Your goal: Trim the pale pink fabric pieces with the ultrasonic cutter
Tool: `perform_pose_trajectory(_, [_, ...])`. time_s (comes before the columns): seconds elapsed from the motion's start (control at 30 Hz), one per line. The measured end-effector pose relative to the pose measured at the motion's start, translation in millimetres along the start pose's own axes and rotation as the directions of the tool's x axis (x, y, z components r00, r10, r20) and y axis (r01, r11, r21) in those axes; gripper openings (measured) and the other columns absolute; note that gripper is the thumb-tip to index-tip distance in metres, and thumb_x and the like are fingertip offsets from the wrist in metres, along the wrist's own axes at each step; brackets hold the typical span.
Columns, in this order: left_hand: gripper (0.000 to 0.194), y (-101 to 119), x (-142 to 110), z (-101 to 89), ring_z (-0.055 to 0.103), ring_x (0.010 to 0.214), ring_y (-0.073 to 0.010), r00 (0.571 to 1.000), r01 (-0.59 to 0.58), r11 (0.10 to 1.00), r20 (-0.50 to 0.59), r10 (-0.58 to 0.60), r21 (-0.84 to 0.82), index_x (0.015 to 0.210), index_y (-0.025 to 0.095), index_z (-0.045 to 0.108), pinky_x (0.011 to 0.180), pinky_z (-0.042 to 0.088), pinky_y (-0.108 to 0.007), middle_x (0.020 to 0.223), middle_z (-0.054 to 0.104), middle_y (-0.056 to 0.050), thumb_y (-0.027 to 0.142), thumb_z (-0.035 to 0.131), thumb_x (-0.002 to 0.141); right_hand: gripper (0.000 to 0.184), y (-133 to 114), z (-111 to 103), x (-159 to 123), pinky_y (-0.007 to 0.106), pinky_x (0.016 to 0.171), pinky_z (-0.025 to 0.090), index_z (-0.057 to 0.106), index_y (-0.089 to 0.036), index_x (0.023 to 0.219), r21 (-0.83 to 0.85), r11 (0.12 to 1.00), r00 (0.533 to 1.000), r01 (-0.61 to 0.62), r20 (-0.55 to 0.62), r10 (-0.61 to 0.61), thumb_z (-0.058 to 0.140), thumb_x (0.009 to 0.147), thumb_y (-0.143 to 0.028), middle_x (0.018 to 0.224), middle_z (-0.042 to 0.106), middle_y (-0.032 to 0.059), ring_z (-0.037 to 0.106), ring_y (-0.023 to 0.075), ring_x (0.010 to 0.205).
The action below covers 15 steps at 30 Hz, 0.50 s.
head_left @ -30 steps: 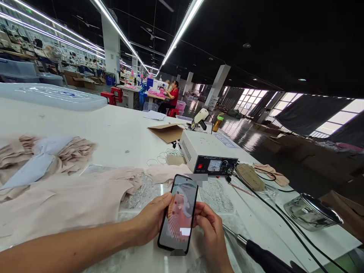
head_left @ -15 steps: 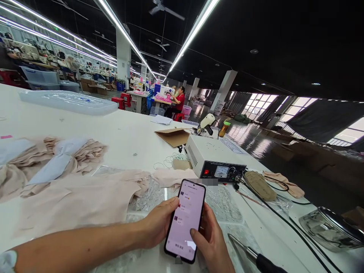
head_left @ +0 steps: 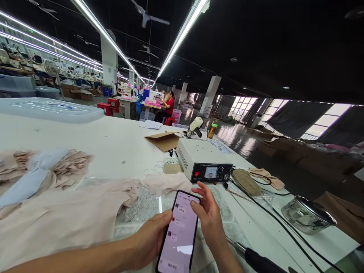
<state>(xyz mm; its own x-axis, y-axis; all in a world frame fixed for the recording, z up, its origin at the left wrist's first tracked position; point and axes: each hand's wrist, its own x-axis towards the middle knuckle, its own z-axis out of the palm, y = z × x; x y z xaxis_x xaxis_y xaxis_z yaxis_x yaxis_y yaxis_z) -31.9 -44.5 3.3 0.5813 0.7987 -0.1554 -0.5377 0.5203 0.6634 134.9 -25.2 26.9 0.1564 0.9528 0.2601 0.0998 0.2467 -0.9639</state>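
Note:
A black-edged smartphone [head_left: 182, 231] is tilted toward me, its lit pinkish screen showing a chat list. My left hand [head_left: 152, 237] grips its left side, thumb along the edge and the other fingers hidden behind it. My right hand [head_left: 212, 216] is at the upper right of the phone, with the thumb over the top of the screen and the fingers raised apart. Beige fabric pieces [head_left: 76, 212] lie left of the phone, and a clear plastic mat or bag [head_left: 133, 208] is beneath. Beside my right wrist rests a black-handled metal tool [head_left: 260, 261].
A white control box [head_left: 204, 151] with a dial stands beyond the phone. Black cables [head_left: 264, 204] run right past a glass pot [head_left: 307, 216]. Farther off are cardboard [head_left: 165, 141], a bottle [head_left: 212, 131] and a plastic lid [head_left: 51, 110]. A person in red [head_left: 170, 104] sits at a sewing machine.
My right hand has moved up from the phone's lower right, its thumb now over the top of the screen. The phone sits slightly lower and farther left. The view has turned right.

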Motion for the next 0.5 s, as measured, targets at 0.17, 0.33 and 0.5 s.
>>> perform_pose_trajectory(0.17, [0.034, -1.3, -1.8, 2.5, 0.065, 0.097, -0.0238, 0.999, -0.022, 1.000, 0.044, 0.021, 0.023, 0.103, 0.016, 0.070, 0.090, 0.046, -0.033, 0.102, 0.071, -0.009, 0.043, 0.074, 0.083, 0.041, -17.7, 10.1, 9.9, 0.039, 0.082, 0.048, 0.067, -0.021, 0.106, -0.250, 0.962, 0.992, 0.110, 0.082, -0.092, 0.067, 0.070, -0.039, 0.092, 0.067, 0.0063, 0.063, 0.0255, 0.088])
perform_pose_trajectory(0.33, [0.035, -0.5, -2.8, 5.2, 0.064, 0.099, -0.0236, 0.998, -0.029, 0.998, 0.052, 0.027, 0.049, 0.103, 0.017, 0.069, 0.090, 0.044, -0.032, 0.101, 0.071, -0.008, 0.044, 0.074, 0.082, 0.036, -18.7, 16.7, 11.7, 0.038, 0.080, 0.046, 0.069, -0.021, 0.098, -0.265, 0.962, 0.997, 0.064, 0.050, -0.053, 0.069, 0.069, -0.042, 0.085, 0.066, 0.0051, 0.061, 0.0253, 0.084])
perform_pose_trajectory(0.5, [0.036, 0.8, -2.5, 2.1, 0.064, 0.093, -0.0207, 0.999, -0.012, 0.998, 0.043, 0.009, 0.067, 0.103, 0.017, 0.069, 0.084, 0.045, -0.029, 0.098, 0.071, -0.007, 0.046, 0.075, 0.082, 0.041, -16.2, 12.5, 14.0, 0.039, 0.083, 0.045, 0.068, -0.021, 0.102, -0.161, 0.987, 1.000, -0.010, 0.026, 0.014, 0.069, 0.067, -0.042, 0.089, 0.068, 0.0055, 0.061, 0.0258, 0.089])
